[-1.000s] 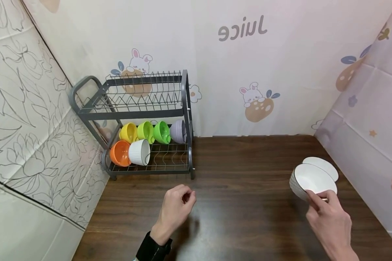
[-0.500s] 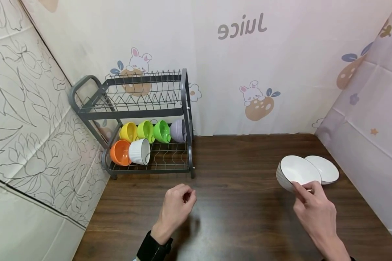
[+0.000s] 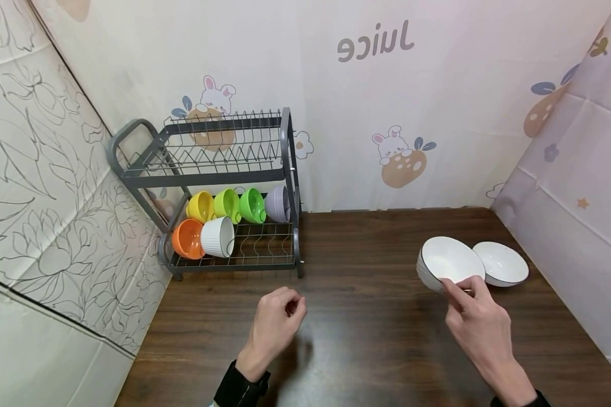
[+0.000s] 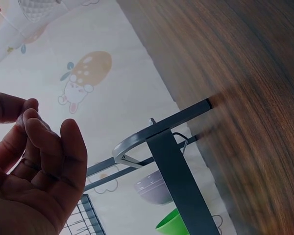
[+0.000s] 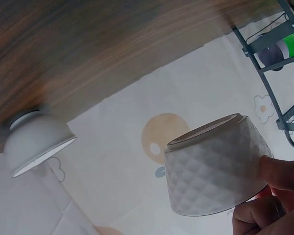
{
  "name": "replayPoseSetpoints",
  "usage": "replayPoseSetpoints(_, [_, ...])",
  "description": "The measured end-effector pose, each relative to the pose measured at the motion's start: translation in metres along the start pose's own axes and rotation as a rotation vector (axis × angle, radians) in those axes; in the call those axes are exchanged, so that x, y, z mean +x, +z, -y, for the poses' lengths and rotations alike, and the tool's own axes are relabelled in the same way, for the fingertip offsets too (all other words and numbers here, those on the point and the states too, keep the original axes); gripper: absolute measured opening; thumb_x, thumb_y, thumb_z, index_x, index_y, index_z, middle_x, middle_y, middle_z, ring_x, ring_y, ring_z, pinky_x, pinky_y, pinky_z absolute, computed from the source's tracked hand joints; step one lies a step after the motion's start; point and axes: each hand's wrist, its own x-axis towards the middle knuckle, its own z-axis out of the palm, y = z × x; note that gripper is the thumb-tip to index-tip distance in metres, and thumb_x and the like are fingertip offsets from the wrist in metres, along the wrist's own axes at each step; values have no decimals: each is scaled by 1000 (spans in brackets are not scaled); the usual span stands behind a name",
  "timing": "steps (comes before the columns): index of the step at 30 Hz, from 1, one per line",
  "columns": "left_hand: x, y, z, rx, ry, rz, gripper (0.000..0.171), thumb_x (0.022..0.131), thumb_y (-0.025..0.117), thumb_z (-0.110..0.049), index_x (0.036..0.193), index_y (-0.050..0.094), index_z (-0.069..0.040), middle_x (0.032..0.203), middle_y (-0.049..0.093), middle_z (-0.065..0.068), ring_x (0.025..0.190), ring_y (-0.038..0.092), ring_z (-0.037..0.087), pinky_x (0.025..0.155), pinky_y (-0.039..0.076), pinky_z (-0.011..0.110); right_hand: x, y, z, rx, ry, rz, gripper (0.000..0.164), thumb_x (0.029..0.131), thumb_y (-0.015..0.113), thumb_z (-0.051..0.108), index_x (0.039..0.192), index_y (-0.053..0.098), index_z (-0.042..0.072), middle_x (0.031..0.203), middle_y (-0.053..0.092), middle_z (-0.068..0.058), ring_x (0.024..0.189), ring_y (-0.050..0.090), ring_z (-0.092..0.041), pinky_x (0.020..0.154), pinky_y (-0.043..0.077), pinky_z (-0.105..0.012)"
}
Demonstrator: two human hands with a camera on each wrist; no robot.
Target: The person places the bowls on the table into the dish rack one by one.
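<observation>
My right hand (image 3: 481, 328) pinches the near rim of a white bowl (image 3: 450, 261) above the right side of the table. In the right wrist view this bowl (image 5: 213, 169) has a dimpled diamond pattern outside, and thumb and fingers grip its rim. Just to its right a second white bowl (image 3: 504, 264) stands upright on the table. My left hand (image 3: 274, 328) hovers over the table in front of the rack, holding nothing. Its fingers (image 4: 71, 147) are loosely curled in the left wrist view.
A dark two-tier dish rack (image 3: 209, 180) stands at the back left. On its lower tier sit yellow, lime, green, lilac and orange bowls and a white ribbed bowl (image 3: 217, 237). Patterned curtains bound the brown wooden table (image 3: 366, 316) behind and at both sides.
My right hand has carried the white bowl leftward and slightly up, uncovering more of the second white bowl. The left hand has stayed where it was.
</observation>
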Motion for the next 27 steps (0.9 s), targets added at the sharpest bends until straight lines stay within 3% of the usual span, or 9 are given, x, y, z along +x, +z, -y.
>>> replayPoseSetpoints(6, [2,1,-1,-3,5,16,26,90,74,1,74,65,-18,72,53,-13,64,50,1,57,48,18,4,1,4,-12,-67,14,28,81,62,-2,100,82,2,89,59,-11,56,58,-22,41,41,-37])
replayPoseSetpoints(19, [4,1,-5,-28,-7,44,21,93,73,-2,79,71,-17,76,56,-14,66,53,2,58,49,19,13,10,20,47,-116,45,31,82,60,-2,103,82,4,88,57,-7,57,54,-15,42,38,-30])
replayPoseSetpoints(24, [6,2,-8,-55,1,105,3,98,76,-13,95,75,-14,88,65,-10,77,61,6,67,54,22,17,18,29,107,-149,-7,35,79,57,-4,103,82,4,88,59,-7,57,54,-14,41,37,-29])
replayPoseSetpoints(27, [9,3,-9,-61,28,146,14,99,77,-20,111,74,-12,103,70,-5,93,66,9,80,58,28,20,21,35,118,-163,3,38,79,57,-6,104,82,5,89,59,-7,58,54,-14,41,38,-29])
